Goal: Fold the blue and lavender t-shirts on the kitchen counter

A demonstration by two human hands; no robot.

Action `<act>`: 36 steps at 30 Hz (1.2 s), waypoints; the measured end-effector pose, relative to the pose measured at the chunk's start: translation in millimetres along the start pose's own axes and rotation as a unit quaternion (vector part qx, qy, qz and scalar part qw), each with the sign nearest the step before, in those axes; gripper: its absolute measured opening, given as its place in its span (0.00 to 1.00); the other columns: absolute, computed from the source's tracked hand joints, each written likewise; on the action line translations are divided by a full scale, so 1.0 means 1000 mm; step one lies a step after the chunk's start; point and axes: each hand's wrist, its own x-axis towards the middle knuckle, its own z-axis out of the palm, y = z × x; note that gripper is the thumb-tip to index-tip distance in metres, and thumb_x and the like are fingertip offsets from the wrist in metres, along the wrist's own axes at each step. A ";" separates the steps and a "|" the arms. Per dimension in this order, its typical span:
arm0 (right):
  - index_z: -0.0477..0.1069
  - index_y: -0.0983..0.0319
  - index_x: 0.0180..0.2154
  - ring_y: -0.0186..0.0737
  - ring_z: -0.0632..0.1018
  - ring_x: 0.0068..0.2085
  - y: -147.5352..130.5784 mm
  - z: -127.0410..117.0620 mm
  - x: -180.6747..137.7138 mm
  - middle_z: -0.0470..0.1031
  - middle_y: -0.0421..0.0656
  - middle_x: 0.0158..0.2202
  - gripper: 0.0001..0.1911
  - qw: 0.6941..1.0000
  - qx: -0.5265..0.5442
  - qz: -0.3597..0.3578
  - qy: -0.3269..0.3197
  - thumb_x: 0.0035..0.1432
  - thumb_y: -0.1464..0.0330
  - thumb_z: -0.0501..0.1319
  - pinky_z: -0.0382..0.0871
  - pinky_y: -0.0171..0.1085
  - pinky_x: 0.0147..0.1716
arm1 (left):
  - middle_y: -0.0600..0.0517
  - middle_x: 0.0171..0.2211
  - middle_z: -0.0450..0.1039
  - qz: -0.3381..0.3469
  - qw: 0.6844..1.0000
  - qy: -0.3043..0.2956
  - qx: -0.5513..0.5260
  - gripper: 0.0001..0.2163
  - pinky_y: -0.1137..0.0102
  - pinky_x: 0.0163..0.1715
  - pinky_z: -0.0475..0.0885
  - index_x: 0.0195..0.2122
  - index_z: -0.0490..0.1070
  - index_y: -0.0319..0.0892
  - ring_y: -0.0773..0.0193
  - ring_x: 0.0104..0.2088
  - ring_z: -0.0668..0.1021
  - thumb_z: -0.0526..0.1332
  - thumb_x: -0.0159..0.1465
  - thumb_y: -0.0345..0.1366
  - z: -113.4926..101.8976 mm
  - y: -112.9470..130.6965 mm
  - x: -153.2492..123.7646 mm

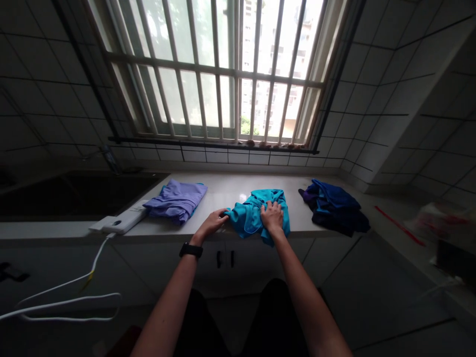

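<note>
A crumpled turquoise garment (pixel 257 214) lies bunched on the white countertop (pixel 226 191), its lower edge hanging slightly over the front. My right hand (pixel 272 217) sits on top of it, fingers dug into the gathered cloth. My left hand (pixel 212 222) reaches in from the left, with its fingertips at the garment's left corner; I cannot tell whether they pinch it. To the left lies a folded lavender garment (pixel 175 201). A dark blue clothing pile (pixel 332 208) lies to the right. Neither hand touches these.
A white power strip (pixel 121 219) with a white cable dangling over the counter front lies left of the lavender garment. Further left is a dark sink (pixel 74 193). A barred window (pixel 211 74) and tiled walls stand behind the counter.
</note>
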 end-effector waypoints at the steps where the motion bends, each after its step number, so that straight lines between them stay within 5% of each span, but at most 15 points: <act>1: 0.73 0.64 0.59 0.55 0.71 0.58 0.000 0.000 0.000 0.73 0.57 0.57 0.23 1.000 0.000 0.000 0.000 0.72 0.61 0.50 0.66 0.46 0.54 | 0.48 0.39 0.82 0.000 1.000 0.000 -0.001 0.19 0.66 0.42 0.75 0.41 0.78 0.41 0.54 0.39 0.80 0.58 0.59 0.50 0.000 -0.001 0.001; 13: 0.73 0.64 0.57 0.56 0.72 0.58 0.001 0.002 0.000 0.73 0.57 0.57 0.22 1.000 -0.006 -0.003 0.003 0.73 0.61 0.49 0.67 0.46 0.53 | 0.47 0.44 0.83 0.002 1.000 0.006 -0.003 0.17 0.66 0.47 0.74 0.41 0.78 0.41 0.54 0.44 0.81 0.59 0.59 0.46 0.001 -0.006 0.003; 36: 0.72 0.64 0.60 0.56 0.72 0.58 0.002 0.003 0.000 0.74 0.57 0.57 0.24 1.000 -0.003 -0.001 0.004 0.72 0.60 0.50 0.67 0.47 0.53 | 0.48 0.38 0.82 -0.009 1.000 0.003 -0.005 0.18 0.69 0.38 0.73 0.41 0.79 0.41 0.56 0.38 0.79 0.59 0.61 0.49 0.001 0.002 -0.002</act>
